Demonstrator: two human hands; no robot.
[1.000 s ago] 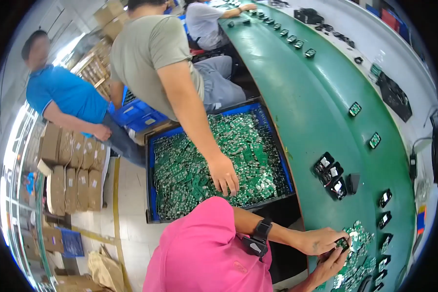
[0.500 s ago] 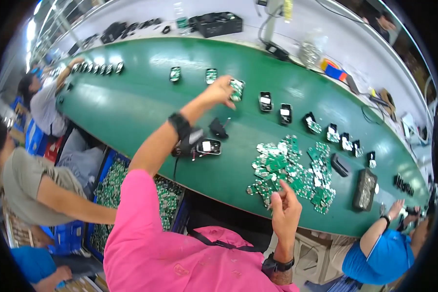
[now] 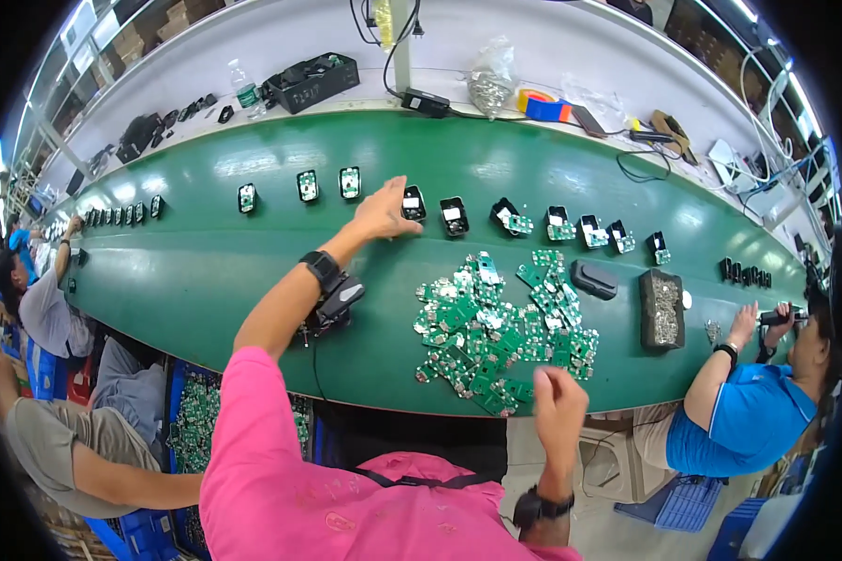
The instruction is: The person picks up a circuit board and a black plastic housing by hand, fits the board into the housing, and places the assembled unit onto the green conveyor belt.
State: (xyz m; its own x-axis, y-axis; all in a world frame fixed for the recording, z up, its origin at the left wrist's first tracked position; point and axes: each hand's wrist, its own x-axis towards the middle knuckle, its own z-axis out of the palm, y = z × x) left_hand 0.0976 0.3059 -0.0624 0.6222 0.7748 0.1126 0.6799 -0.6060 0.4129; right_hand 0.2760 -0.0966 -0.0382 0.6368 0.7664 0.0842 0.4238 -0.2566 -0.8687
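My left hand (image 3: 384, 213) reaches over the table with its thumb and fingers apart, at the left edge of a small black case (image 3: 413, 203) with a white label inside. To its left stands a black case with a green circuit board (image 3: 349, 182) in it. My right hand (image 3: 559, 411) is raised near the table's front edge, its fingers curled; whether anything is inside them is hidden. Just beyond it lies a loose pile of green circuit boards (image 3: 477, 337). Another labelled black case (image 3: 454, 217) stands right of my left hand.
More cases with boards leaning out, such as one case (image 3: 558, 224), continue the row rightward. A black block-shaped tray (image 3: 662, 310) and a dark shell (image 3: 594, 279) lie right of the pile. Co-workers sit at both sides; one wears a blue shirt (image 3: 748, 411).
The view has turned to the right. My left hand has left the case with a green board and moved to the labelled case beside it. My right hand's fingers have curled in.
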